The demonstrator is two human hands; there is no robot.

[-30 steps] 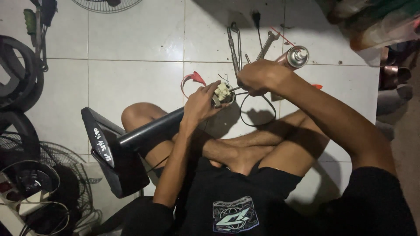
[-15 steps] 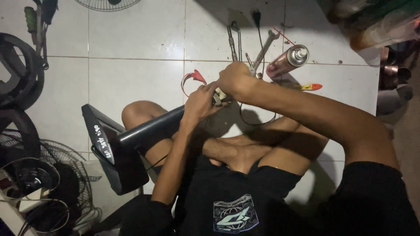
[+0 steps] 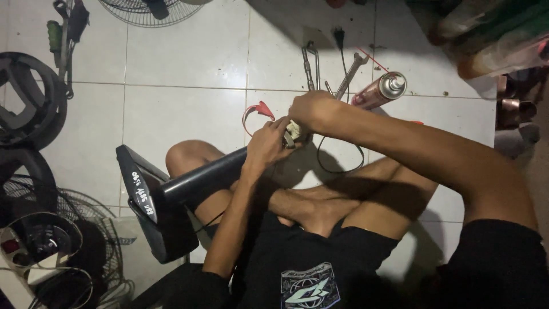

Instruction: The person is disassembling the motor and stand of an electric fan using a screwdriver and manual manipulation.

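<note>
I sit cross-legged on a white tiled floor with a black fan stand pole [image 3: 200,180] lying across my lap, its flat black base [image 3: 150,209] at the left. My left hand [image 3: 264,147] grips the upper end of the pole. My right hand [image 3: 311,110] closes over a small pale switch part [image 3: 293,130] at that end. A black cable [image 3: 340,163] loops out from the part onto the floor. A red clip with wire [image 3: 260,110] lies just left of my hands.
A spray can [image 3: 380,90], wrenches [image 3: 350,73] and pliers [image 3: 309,67] lie on the tiles beyond my hands. Fan guards [image 3: 57,252] and black rings [image 3: 23,109] crowd the left side. Screwdrivers [image 3: 63,28] lie at the top left; bottles [image 3: 492,40] stand at the top right.
My right hand has slid left from beside the spray can onto the pole's end, next to my left hand. The pole and left hand stayed put.
</note>
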